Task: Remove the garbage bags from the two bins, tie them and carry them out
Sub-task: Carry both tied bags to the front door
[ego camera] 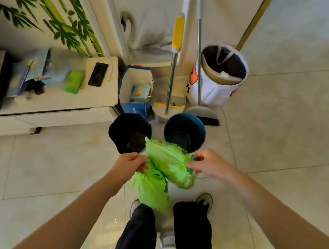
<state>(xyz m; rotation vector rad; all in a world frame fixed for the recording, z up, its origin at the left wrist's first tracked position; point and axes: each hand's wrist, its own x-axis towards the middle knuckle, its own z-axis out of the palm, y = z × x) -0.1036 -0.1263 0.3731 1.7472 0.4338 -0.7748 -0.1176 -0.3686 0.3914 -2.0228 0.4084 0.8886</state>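
Two bins side by side on the floor [288, 121]: left bin [129, 133], right bin [185, 131]. Garbage bags [163, 167] held just in front of the bins, between left hand [132, 161] and right hand [209, 163], above the person's shoes. Behind the bins: paper bag [135, 90], dustpan [167, 103], broom [203, 111], then cloth basket [221, 77] at back right. Cabinet [55, 106] at left, phone [98, 74] on top.

Pretty bright, even daylight all round, with soft glare seen on the glossy floor tiles [286, 132] near the bottom middle. Straight lines get bent hard toward the edges by the wide lens. The cabinet top [99, 95] at left is smeared with blur.
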